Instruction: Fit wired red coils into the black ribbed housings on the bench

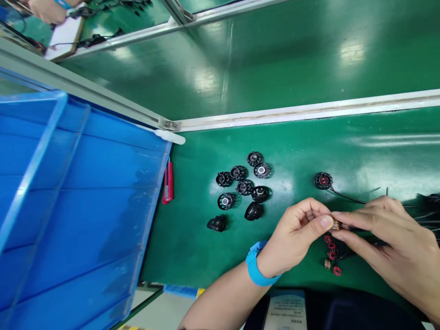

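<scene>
Between my two hands is a small copper-wound motor stator (336,225), partly hidden by fingers. My left hand (299,233), with a blue wristband (256,266), pinches it between thumb and forefinger. From the other side, the thumb and forefinger of my right hand (395,243) close on the stator and the start of its dark leads. Just below lie several loose stators with red faces (332,254) and one copper-coloured one (327,264). Beyond my hands, a black round housing (323,180) has a red stator inside and a black cable trailing right.
Several black cage-like housings (245,187) lie grouped mid-table. A red utility knife (168,183) rests beside a large blue bin (103,206) on the left. White rails (292,109) divide the green table (192,256). Another person's hand (50,11) is at the top left; black cables (428,211) lie far right.
</scene>
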Tool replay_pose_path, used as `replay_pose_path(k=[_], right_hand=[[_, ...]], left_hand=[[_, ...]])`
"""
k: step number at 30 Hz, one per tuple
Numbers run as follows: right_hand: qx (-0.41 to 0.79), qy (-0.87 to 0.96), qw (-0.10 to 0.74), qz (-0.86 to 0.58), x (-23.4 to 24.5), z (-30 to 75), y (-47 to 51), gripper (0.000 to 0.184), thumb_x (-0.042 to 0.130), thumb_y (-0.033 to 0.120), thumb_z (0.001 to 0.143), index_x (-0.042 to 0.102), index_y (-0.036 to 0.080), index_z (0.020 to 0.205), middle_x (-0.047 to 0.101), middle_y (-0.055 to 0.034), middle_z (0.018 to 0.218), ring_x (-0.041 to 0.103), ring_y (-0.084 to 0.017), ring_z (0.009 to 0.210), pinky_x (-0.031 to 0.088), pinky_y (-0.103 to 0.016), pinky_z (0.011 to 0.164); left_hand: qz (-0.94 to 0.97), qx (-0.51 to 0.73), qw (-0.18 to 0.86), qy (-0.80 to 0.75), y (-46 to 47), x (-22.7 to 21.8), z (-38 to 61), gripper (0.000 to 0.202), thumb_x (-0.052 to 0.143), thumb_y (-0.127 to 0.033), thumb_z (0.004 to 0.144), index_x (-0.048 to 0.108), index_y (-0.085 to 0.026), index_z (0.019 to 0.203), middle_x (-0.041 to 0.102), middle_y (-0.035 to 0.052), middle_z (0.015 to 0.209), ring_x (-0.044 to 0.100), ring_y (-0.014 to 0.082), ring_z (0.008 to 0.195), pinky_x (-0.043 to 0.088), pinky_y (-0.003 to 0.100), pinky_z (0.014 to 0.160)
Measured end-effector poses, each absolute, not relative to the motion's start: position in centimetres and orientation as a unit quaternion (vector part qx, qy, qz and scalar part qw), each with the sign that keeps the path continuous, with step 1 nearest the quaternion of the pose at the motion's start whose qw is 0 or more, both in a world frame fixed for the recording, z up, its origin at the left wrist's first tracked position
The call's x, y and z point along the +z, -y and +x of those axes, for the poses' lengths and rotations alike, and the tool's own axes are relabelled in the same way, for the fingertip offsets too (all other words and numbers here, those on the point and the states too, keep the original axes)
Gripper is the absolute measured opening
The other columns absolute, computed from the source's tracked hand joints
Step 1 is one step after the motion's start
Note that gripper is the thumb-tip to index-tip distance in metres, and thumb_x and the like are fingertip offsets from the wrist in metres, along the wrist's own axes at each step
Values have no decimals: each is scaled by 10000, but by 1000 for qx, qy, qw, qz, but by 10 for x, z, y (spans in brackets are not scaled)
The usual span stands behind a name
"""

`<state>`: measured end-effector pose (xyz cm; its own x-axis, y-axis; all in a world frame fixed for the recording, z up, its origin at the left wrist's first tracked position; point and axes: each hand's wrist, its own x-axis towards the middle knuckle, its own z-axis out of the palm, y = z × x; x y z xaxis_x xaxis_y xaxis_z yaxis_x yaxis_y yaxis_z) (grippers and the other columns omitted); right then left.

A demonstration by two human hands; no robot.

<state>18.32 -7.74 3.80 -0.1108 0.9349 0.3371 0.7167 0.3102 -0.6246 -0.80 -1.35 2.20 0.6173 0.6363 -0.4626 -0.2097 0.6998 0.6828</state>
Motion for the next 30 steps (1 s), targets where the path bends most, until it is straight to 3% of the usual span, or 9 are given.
replay_pose_path(k=[4, 12, 21, 26, 30], right_hand=[[171, 717, 364, -569, 39, 184, 76, 247, 756, 215, 987, 720, 266, 1226, 741, 44, 933, 609, -124, 785, 460, -325, 716], [156, 719, 388, -555, 42, 186, 79, 300, 771, 117, 949, 731, 237, 1221, 740, 31, 916, 592, -129, 760, 466, -340, 727], [79, 748, 362, -550, 44, 184, 76, 128, 735, 130, 973, 725, 196, 1083, 684, 23, 804, 570, -128, 720, 469, -323, 743], [182, 690, 397, -577, 41, 194, 84, 182, 706, 144, 983, 724, 253, 1128, 687, 10, 861, 601, -148, 790, 473, -312, 716], [370, 477, 561, -566, 37, 209, 86, 73, 760, 210, 937, 743, 234, 1004, 618, -37, 831, 557, -188, 834, 440, -327, 692]], left_hand=[[306, 262, 848, -344, 13, 22, -9, 399, 879, -500, 870, 675, -168, 953, 629, 0, 814, 587, 102, 754, 502, 224, 741], [326, 309, 836, -315, 13, 22, -12, 379, 888, -252, 880, 556, -210, 1059, 744, -1, 930, 692, 93, 796, 575, 215, 795], [385, 361, 795, -299, 18, 20, -12, 365, 835, -196, 927, 549, -220, 1153, 786, 11, 989, 737, 101, 881, 588, 222, 846], [453, 372, 746, -315, 10, 21, -18, 422, 829, -244, 933, 554, -232, 1253, 786, 29, 1027, 768, 137, 914, 615, 252, 855], [581, 396, 584, -406, 0, 23, -29, 320, 761, -252, 979, 591, -252, 1250, 777, 30, 1057, 757, 159, 948, 618, 289, 869]])
